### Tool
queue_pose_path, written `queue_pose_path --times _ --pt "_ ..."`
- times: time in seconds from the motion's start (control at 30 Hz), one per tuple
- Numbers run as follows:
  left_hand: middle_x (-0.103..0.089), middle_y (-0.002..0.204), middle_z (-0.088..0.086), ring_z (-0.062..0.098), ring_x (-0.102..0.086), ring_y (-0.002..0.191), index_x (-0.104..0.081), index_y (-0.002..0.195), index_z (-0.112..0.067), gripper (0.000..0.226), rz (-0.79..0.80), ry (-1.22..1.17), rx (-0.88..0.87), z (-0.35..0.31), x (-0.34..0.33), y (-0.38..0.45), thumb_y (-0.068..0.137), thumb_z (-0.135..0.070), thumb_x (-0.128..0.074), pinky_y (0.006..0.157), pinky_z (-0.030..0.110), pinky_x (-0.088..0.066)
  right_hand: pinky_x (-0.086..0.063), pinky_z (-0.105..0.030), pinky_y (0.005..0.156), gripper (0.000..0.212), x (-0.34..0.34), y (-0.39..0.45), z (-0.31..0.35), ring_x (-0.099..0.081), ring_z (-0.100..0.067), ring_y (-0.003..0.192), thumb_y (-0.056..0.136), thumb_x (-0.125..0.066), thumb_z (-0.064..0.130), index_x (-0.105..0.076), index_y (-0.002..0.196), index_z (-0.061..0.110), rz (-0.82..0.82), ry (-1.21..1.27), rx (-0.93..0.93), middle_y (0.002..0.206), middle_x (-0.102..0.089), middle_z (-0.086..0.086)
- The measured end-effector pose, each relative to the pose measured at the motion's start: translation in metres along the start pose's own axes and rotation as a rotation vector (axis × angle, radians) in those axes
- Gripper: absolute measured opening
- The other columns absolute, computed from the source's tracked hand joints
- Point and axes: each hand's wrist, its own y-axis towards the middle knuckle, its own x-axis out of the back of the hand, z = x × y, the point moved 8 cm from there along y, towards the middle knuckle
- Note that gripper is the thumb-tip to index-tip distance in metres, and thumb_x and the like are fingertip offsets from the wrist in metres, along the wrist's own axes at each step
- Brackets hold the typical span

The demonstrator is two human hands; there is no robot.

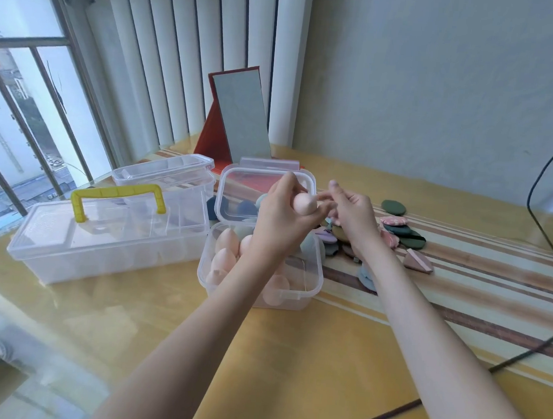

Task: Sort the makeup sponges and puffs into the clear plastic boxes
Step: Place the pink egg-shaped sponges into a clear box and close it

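Note:
My left hand (276, 224) is raised over the small open clear box (317, 278) and grips a pink egg-shaped sponge (304, 204) at its fingertips. My right hand (354, 212) is close beside it, fingers spread, with its fingertips at the sponge's right end. The box holds several pink egg sponges (226, 242), and its lid (264, 177) stands upright behind. Flat puffs in green, pink, purple and blue lie in a pile (397, 231) on the table to the right, partly hidden by my right hand.
A long clear box with a yellow handle (117, 198) stands shut at the left, with another clear box (174, 170) behind it. A red-backed mirror (242, 116) leans at the back. A black cable (538, 348) crosses the table at the right.

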Motion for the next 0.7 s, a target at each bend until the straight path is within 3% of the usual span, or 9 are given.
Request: queue_pose_path --times 0.07,0.13,0.2,0.27,0.37,0.5,0.6,0.7 --pt "-0.055 0.077 0.006 0.021 -0.05 0.073 -0.043 0.083 -0.006 0.049 -0.041 0.03 0.007 0.0 0.005 0.0 0.073 -0.039 -0.077 0.062 0.032 -0.041 -0.045 -0.028 0.071 0.022 0.02 0.013 0.003 -0.059 -0.017 0.083 0.098 -0.051 0.026 -0.07 0.091 0.018 -0.181 -0.25 0.123 0.088 -0.067 -0.003" --pt "-0.052 0.076 0.004 0.022 -0.048 0.072 -0.041 0.084 -0.007 0.05 -0.05 0.041 0.03 0.002 0.006 0.0 0.075 -0.043 -0.075 0.059 0.03 -0.038 -0.038 -0.03 0.087 0.025 0.032 0.031 -0.006 -0.049 -0.028 0.114 0.095 -0.05 0.017 -0.062 0.116 0.018 -0.233 -0.615 0.114 0.123 -0.056 -0.013" --pt "-0.048 0.073 -0.002 0.019 -0.046 0.068 -0.04 0.084 -0.009 0.048 -0.027 0.058 0.025 0.001 0.004 -0.002 0.078 -0.043 -0.072 0.056 0.027 -0.036 -0.03 -0.038 0.103 0.047 0.032 0.051 -0.035 -0.033 -0.034 0.133 0.095 -0.046 0.014 -0.043 0.142 0.019 -0.062 -0.904 -0.04 0.146 -0.039 -0.014" --pt "-0.042 0.068 -0.008 0.015 -0.042 0.064 -0.037 0.082 -0.012 0.046 0.005 0.096 -0.028 -0.003 0.0 -0.004 0.08 -0.044 -0.07 0.053 0.026 -0.033 -0.022 -0.042 0.112 0.054 0.025 0.059 -0.054 -0.027 -0.034 0.14 0.098 -0.041 0.017 -0.027 0.151 0.018 0.117 -1.021 -0.123 0.154 -0.03 -0.013" --pt "-0.04 0.066 -0.009 0.015 -0.042 0.062 -0.036 0.081 -0.013 0.046 0.032 0.135 -0.06 -0.004 -0.003 -0.004 0.08 -0.048 -0.066 0.05 0.027 -0.029 -0.027 -0.043 0.109 0.059 0.026 0.061 -0.055 -0.027 -0.037 0.138 0.096 -0.052 0.027 -0.029 0.15 0.017 0.065 -0.96 -0.152 0.15 -0.03 -0.018" --pt "-0.043 0.067 -0.009 0.016 -0.045 0.063 -0.036 0.081 -0.013 0.049 0.024 0.141 -0.065 -0.003 -0.004 0.0 0.076 -0.056 -0.059 0.05 0.027 -0.031 -0.035 -0.038 0.101 0.051 0.035 0.057 -0.05 -0.035 -0.037 0.126 0.086 -0.068 0.031 -0.051 0.131 0.014 -0.001 -0.947 -0.19 0.135 -0.034 -0.019" --pt "-0.044 0.068 -0.007 0.017 -0.046 0.064 -0.037 0.082 -0.012 0.046 0.015 0.152 -0.074 -0.003 -0.004 0.0 0.08 -0.047 -0.067 0.05 0.027 -0.032 -0.04 -0.035 0.087 0.043 0.043 0.052 -0.045 -0.046 -0.031 0.11 0.078 -0.078 0.029 -0.054 0.11 0.013 -0.056 -0.863 -0.148 0.125 -0.037 -0.016" --pt "-0.045 0.068 -0.007 0.017 -0.047 0.065 -0.039 0.083 -0.01 0.044 -0.002 0.126 -0.049 -0.004 -0.001 -0.001 0.081 -0.044 -0.068 0.051 0.03 -0.037 -0.035 -0.029 0.074 0.04 0.048 0.041 -0.025 -0.048 -0.024 0.096 0.076 -0.079 0.027 -0.055 0.103 0.01 -0.166 -0.757 -0.039 0.116 -0.04 -0.01"
